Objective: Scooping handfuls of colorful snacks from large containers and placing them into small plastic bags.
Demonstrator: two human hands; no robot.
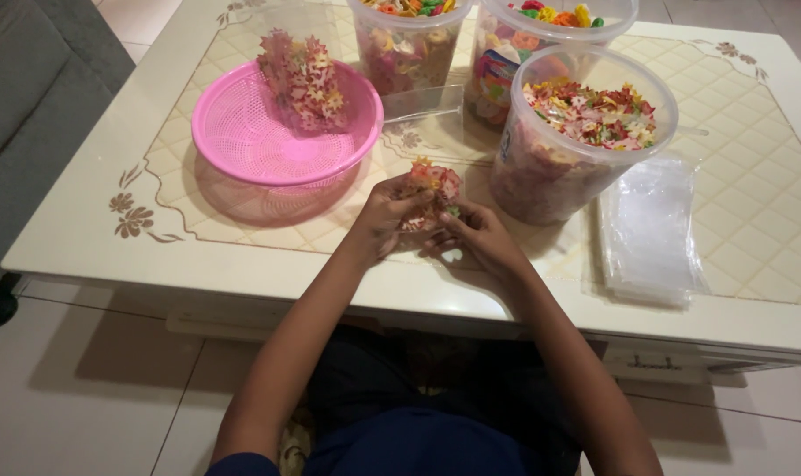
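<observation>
My left hand [384, 216] and my right hand [476, 238] meet over the near part of the cream table [242, 256]. Both grip a small clear packet of colourful flower-shaped pieces [431, 187], held between the fingertips. A pink plastic basket [268, 141] sits to the left, holding a filled packet of the same pieces [303, 84] that leans against its far wall. A large clear tub of colourful pieces [585, 132] stands just right of my hands.
Two more clear tubs [409, 44] [532, 44] with colourful pieces stand at the back. A stack of empty clear plastic bags [647, 234] lies at the right near the table edge. A grey sofa [30, 97] is on the left, tiled floor below.
</observation>
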